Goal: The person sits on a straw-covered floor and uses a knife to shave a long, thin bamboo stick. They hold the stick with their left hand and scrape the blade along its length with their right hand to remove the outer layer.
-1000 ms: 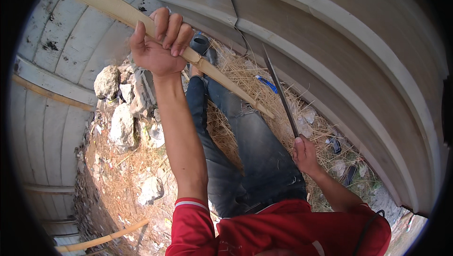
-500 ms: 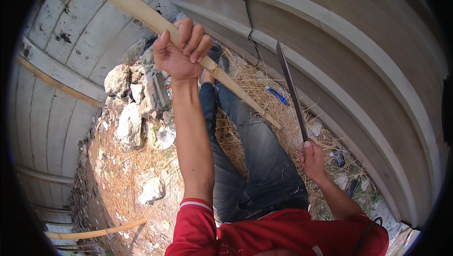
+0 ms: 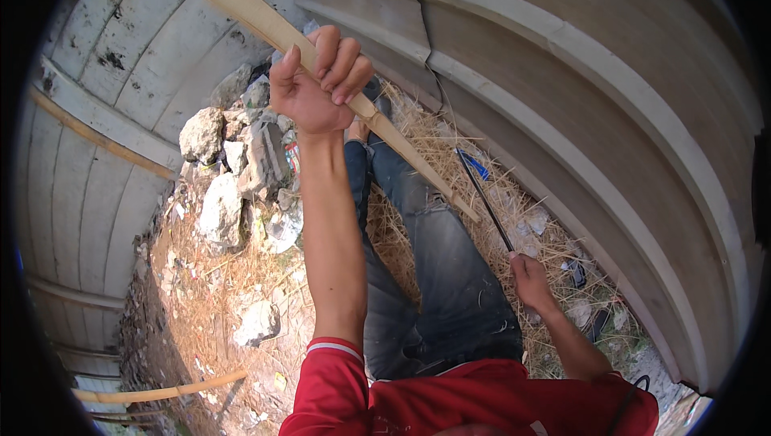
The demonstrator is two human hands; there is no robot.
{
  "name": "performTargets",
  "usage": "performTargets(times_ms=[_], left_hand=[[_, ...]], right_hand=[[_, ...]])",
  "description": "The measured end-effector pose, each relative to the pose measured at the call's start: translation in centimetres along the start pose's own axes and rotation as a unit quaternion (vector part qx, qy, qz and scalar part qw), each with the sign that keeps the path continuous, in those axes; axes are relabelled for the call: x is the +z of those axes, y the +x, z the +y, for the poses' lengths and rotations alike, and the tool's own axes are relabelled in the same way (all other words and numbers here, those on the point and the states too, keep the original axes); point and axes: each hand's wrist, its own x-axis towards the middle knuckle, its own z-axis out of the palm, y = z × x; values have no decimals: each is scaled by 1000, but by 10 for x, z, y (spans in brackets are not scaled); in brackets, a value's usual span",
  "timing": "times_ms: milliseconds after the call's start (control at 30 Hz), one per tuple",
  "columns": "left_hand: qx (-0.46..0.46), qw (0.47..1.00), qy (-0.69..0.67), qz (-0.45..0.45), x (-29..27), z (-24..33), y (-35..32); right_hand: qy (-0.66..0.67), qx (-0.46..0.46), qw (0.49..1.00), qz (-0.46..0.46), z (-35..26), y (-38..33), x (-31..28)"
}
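My left hand (image 3: 320, 87) is raised in front of me, its fingers wrapped round a long split bamboo strip (image 3: 239, 4). The strip slants from a broad end at the upper left, past a joint just below the hand, to a narrow tip above my right thigh. Lower on the right, my right hand (image 3: 531, 282) is closed on a machete (image 3: 487, 204). Its dark blade points up and left, seen nearly edge-on. The blade and the strip's narrow tip look apart; the handle is hidden in the hand.
Corrugated sheet wall (image 3: 610, 107) curves close along the right. Rough stones (image 3: 221, 211) are heaped left of my legs (image 3: 450, 275). Straw (image 3: 401, 107) and litter cover the ground, with a blue object (image 3: 474, 165) by the wall. A bamboo pole (image 3: 169, 392) lies lower left.
The machete has swung lower, and its blade has turned from broadside to nearly edge-on. My left hand and the bamboo strip have shifted slightly to the right.
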Motion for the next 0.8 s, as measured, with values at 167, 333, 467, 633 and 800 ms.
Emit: performTargets(times_ms=[167,333,467,633,800], left_hand=[[-9,1000,-3,-9,-2,-3,2],[-6,1000,-6,-15,-2,-5,6],[11,999,28,14,-3,0,-3],[16,998,47,29,0,-4,1],[25,997,57,45,-3,2,-2]], right_hand=[[13,-123,992,41,-5,-11,15],[-42,124,991,-35,97,5,16],[-33,157,987,-30,58,13,10],[-38,-70,996,37,21,8,20],[-135,-28,990,-12,91,18,30]])
